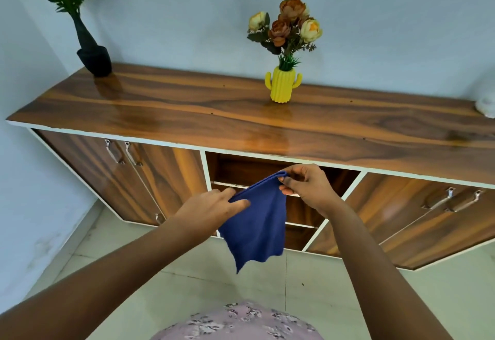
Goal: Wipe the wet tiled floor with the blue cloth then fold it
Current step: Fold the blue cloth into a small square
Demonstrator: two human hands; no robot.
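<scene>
Folding looked to be the step in hand: the soft dark-blue cloth [255,221] hung in the air, doubled, its top edge pinched between the left hand [214,209] fingers and the right hand [305,184] fingers, above the pale tiled floor [348,286]. Next, bring the pinched corners together.

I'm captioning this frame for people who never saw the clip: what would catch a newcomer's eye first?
The blue cloth hanging in mid-air at centre, pinched along its top edge by the left hand and right hand. Behind it, the glossy wooden cabinet carries a yellow cactus vase of flowers.
</scene>
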